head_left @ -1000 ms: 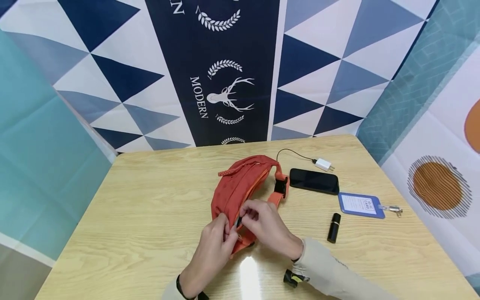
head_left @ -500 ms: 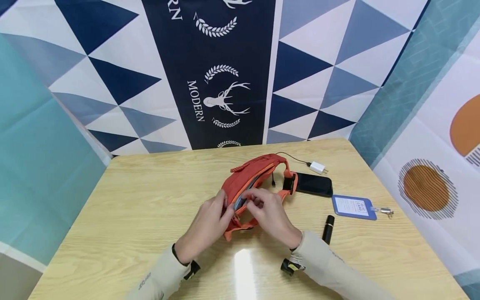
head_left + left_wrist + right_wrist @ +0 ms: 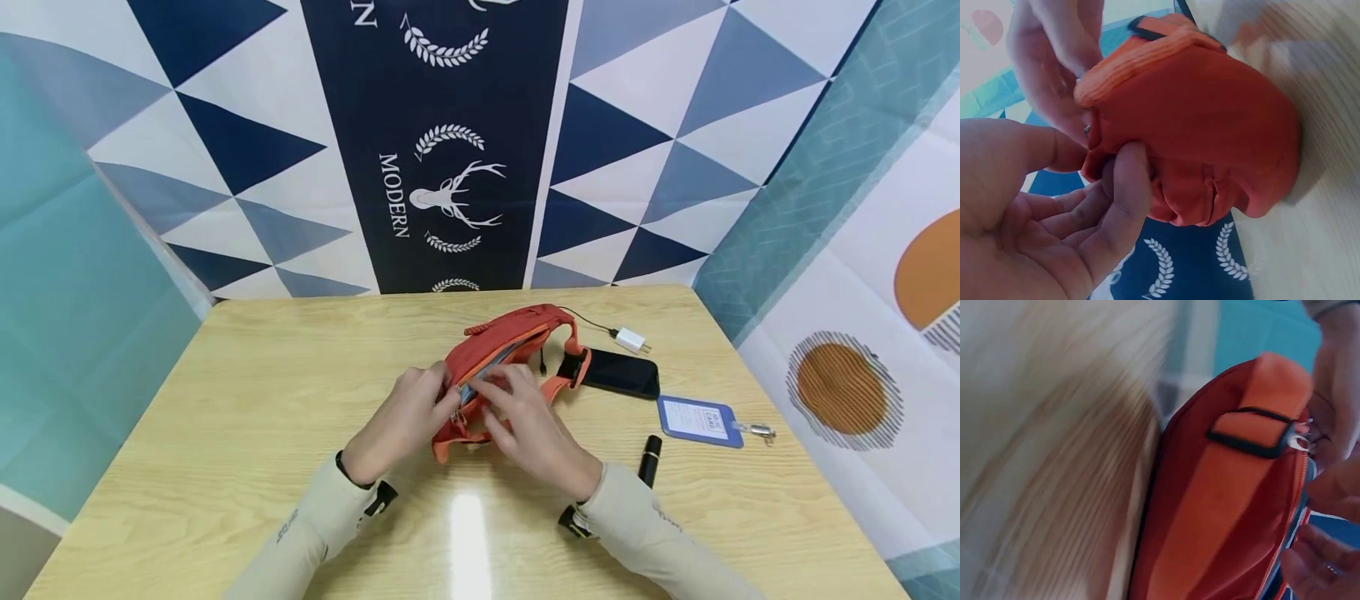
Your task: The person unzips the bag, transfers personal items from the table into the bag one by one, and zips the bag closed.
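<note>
Bag [image 3: 491, 343], slanting lengthwise away rightward, is being pinched near-end by left hand [image 3: 408, 408]; right hand [image 3: 536, 421] is being held fingers-apart at its opening [image 3: 493, 363], touch kinda unclear.

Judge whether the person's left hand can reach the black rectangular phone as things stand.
Probably not directly: the left hand pinches the red fabric bag, which lies between it and the phone.

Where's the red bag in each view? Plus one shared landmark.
Head: bag just below centre.
Left wrist: bag around centre, extending right.
Right wrist: bag right of centre, cut by bottom edge.
Landmark: left hand; left of bag in head, lower left in left wrist, upper right in right wrist.
</note>
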{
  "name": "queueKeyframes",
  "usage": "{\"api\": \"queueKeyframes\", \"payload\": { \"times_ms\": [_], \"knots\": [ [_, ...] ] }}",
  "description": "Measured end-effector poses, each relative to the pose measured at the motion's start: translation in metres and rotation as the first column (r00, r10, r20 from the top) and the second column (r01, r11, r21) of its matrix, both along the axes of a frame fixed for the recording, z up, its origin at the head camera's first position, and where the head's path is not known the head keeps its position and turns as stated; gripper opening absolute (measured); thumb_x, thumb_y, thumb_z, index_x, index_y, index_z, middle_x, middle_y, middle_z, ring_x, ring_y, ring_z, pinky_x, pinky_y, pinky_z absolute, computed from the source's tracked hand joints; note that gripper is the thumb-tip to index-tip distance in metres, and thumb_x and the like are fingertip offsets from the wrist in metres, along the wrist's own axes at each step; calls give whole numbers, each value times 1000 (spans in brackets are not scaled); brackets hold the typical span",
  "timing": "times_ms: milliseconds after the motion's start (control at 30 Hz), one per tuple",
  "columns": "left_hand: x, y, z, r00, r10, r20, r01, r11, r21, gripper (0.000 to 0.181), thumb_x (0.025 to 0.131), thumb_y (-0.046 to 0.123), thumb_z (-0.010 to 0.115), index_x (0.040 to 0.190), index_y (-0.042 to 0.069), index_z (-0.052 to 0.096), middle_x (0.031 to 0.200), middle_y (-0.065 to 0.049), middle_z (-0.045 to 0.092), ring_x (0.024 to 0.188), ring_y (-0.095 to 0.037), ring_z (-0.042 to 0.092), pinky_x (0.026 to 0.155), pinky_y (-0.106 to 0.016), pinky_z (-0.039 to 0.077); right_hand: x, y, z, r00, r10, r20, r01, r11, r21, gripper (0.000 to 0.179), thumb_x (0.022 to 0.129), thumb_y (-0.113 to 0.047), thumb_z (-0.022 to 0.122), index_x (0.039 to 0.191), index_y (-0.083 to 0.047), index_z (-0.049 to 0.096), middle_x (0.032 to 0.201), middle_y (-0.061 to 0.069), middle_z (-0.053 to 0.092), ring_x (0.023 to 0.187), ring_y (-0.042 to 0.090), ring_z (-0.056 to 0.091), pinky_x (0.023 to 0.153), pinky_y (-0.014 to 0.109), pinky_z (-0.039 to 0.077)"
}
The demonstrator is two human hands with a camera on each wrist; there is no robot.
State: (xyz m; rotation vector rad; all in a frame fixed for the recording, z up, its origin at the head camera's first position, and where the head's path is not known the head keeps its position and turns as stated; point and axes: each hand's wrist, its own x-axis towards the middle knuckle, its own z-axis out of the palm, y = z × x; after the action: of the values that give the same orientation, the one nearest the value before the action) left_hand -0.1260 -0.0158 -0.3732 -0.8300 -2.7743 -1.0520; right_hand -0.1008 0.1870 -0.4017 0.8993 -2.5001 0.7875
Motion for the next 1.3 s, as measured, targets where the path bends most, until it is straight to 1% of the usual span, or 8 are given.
{"api": "queueKeyframes", "payload": {
  "times_ms": [133,300,533,667,800,900,1033,1300],
  "knots": [
    [-5,1,2,1000,19,1,-19,1000,-11,21,97,9,61,77,10,55,60,2,49,45,-5,44,43,-21,37,1,0,-3,990,25,-139,-4,989,151,41,91,-11,67,131,-4,64,134,13,53,124,28,45,98,43,45],
    [-4,1,5,999,46,23,-46,999,-5,18,98,4,59,80,8,58,64,1,54,48,-7,49,42,-22,40,2,-7,-4,988,36,-153,-2,975,220,41,95,-21,63,132,-2,62,138,14,51,128,28,46,104,42,43],
    [0,3,2,998,63,-26,-62,998,12,16,98,2,58,83,7,57,65,1,53,49,-7,48,43,-23,40,2,-12,-3,993,16,-114,8,978,210,44,98,-33,61,130,-3,65,132,11,54,124,26,48,102,41,45],
    [-1,0,3,995,103,20,-104,993,50,15,99,3,57,83,6,58,65,0,54,49,-9,48,44,-24,40,-1,-12,0,996,30,-79,-14,979,205,43,103,-34,54,133,-4,62,137,10,53,128,24,47,106,41,41],
    [-7,-1,2,986,148,78,-154,985,77,14,99,4,56,85,5,59,66,-1,56,48,-10,49,43,-24,40,-4,-8,-1,998,47,-45,-41,990,135,43,102,-34,56,135,-5,60,141,9,52,133,23,46,109,42,39],
    [-10,-5,1,981,166,97,-172,983,61,14,99,5,56,85,5,59,66,-2,54,48,-10,48,43,-24,38,-5,-12,-2,996,65,-60,-59,993,99,40,99,-36,62,127,-7,62,138,11,54,132,26,48,107,43,42],
    [-13,-8,2,982,164,90,-168,985,34,16,99,6,55,84,6,57,64,-3,52,47,-10,46,44,-24,37,-9,-19,-4,994,60,-95,-51,994,95,25,97,-31,66,111,-11,64,130,10,55,123,24,50,101,40,45],
    [-16,-13,4,979,173,107,-179,983,51,17,99,6,55,83,7,58,64,-2,53,47,-10,46,44,-25,37,-20,-28,1,981,32,-192,-7,991,132,9,96,-12,65,103,-8,68,118,10,60,111,24,54,96,39,48]
  ]
}}
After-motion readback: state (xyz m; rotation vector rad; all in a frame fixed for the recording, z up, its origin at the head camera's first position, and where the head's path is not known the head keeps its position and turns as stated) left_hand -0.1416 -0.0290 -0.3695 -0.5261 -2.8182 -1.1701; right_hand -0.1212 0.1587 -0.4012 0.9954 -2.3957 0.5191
